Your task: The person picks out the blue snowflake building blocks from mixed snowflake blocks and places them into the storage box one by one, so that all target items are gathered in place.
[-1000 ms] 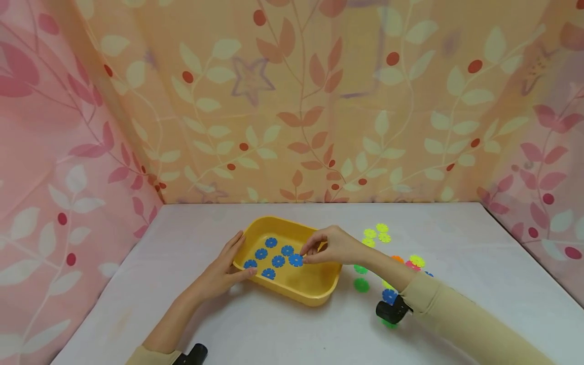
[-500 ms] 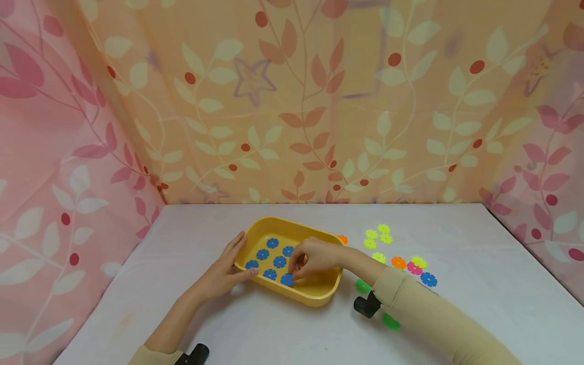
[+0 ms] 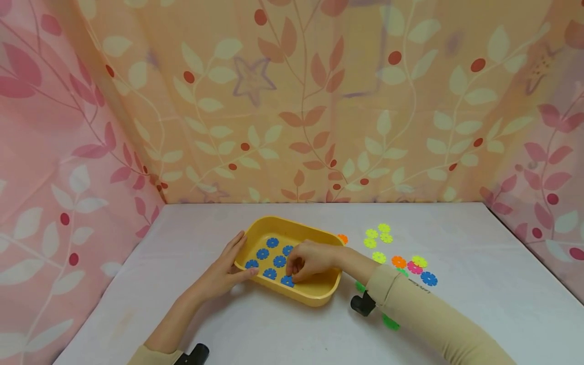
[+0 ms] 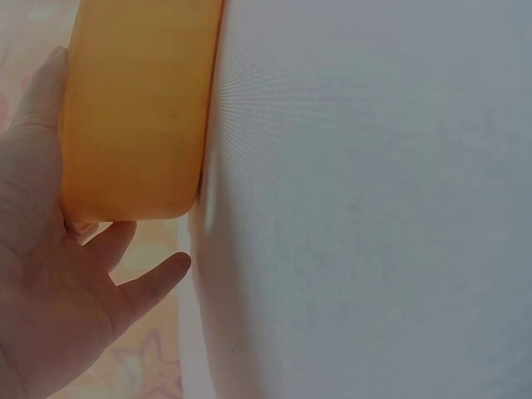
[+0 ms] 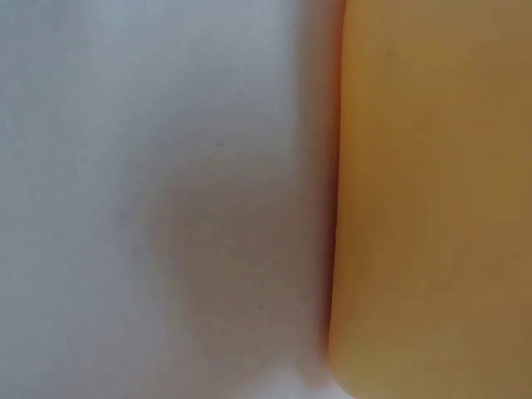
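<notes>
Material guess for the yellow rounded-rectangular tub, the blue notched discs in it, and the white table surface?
Yellow tub: probably moulded plastic, satin; smooth wall, rounded corners.
Blue notched discs: likely plastic, finish unclear; uniform bright colour, regular edges.
White table surface: matte, possibly cloth; fine lines beside the tub in the left wrist view look woven, but may be camera artefact.

Orange leaf-print backdrop [image 3: 292,101]; pink cloth [image 3: 41,152] on 2 sides; white-topped table [image 3: 274,334].

Curtained-off work spot, wider room hidden: leaf-print cloth [image 3: 315,106] round three sides of pale table [image 3: 274,334].
</notes>
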Tool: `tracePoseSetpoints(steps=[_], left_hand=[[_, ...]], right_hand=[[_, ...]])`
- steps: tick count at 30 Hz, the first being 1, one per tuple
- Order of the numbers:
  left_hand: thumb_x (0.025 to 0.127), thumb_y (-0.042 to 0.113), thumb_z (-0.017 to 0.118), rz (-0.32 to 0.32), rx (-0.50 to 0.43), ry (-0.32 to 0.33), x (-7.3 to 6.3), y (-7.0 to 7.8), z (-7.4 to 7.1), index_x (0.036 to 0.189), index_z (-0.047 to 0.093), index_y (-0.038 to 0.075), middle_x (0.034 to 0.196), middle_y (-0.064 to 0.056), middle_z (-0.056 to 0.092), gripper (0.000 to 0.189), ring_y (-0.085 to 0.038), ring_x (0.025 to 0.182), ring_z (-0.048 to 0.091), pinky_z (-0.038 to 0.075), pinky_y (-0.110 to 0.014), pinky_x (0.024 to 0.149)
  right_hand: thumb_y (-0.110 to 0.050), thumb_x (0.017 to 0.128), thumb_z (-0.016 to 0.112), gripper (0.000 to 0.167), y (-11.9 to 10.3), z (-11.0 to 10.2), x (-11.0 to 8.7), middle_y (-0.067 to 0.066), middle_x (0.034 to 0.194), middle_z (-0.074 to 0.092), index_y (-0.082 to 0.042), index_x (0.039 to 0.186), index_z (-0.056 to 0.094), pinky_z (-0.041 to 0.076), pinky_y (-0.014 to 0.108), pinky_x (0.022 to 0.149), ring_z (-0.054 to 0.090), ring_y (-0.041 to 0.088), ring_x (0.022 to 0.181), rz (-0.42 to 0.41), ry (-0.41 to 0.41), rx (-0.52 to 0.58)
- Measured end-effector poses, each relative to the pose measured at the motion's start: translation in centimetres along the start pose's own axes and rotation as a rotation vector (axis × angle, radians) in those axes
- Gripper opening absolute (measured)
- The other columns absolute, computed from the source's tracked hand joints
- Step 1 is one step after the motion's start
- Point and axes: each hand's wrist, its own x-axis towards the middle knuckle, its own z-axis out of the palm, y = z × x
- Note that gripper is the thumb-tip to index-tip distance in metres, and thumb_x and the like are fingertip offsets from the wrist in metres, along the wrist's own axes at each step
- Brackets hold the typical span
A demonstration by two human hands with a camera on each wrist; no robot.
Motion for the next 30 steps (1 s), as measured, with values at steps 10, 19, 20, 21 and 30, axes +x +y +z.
tracePoseSetpoints(steps=[10,19,20,21,30], left_hand=[[0.086,0.050,0.070,-0.016,-0.001,-0.007,0.1,0.1,0.1,0.157,0.017,0.009,0.164,-0.003,0.004,0.097,-0.033,0.148,0.007,0.020,-0.058,0.112],[0.086,0.049,0.070,-0.002,-0.006,-0.008,0.1,0.0,0.1,0.157,0.017,0.009,0.163,-0.003,0.003,0.097,-0.034,0.148,0.007,0.022,-0.058,0.112],[0.086,0.049,0.070,-0.002,-0.007,-0.008,0.1,0.0,0.1,0.157,0.017,0.009,0.163,-0.003,0.003,0.097,-0.034,0.148,0.007,0.022,-0.059,0.112],[0.086,0.049,0.070,-0.004,-0.008,-0.008,0.0,0.0,0.1,0.157,0.016,0.009,0.163,-0.003,0.003,0.097,-0.034,0.148,0.007,0.022,-0.059,0.111],[0.087,0.048,0.070,-0.004,-0.002,-0.012,0.0,0.1,0.0,0.157,0.016,0.008,0.163,-0.003,0.003,0.096,-0.035,0.147,0.007,0.024,-0.058,0.111]], right_hand=[[-0.016,0.086,0.076,0.009,-0.2,-0.3,-0.4,-0.012,0.079,0.063,-0.015,0.095,0.073,0.051,0.019,0.069,0.056,0.003,0.074,0.010,0.006,0.016],[-0.023,0.086,0.077,0.020,-0.8,-2.1,-2.6,-0.011,0.084,0.066,-0.011,0.102,0.073,0.054,0.025,0.077,0.060,0.007,0.080,-0.008,0.150,0.098],[-0.022,0.086,0.077,0.021,-0.7,-2.4,-3.1,-0.010,0.085,0.067,-0.009,0.103,0.073,0.054,0.026,0.078,0.061,0.009,0.081,-0.007,0.174,0.125],[-0.022,0.086,0.077,0.022,-0.7,-2.7,-3.6,-0.009,0.086,0.067,-0.010,0.103,0.073,0.055,0.027,0.079,0.061,0.010,0.082,0.001,0.198,0.154],[-0.018,0.089,0.074,0.026,0.0,-4.7,-9.7,0.014,0.104,0.068,-0.004,0.110,0.070,0.055,0.030,0.085,0.063,0.022,0.091,0.066,0.414,0.337]])
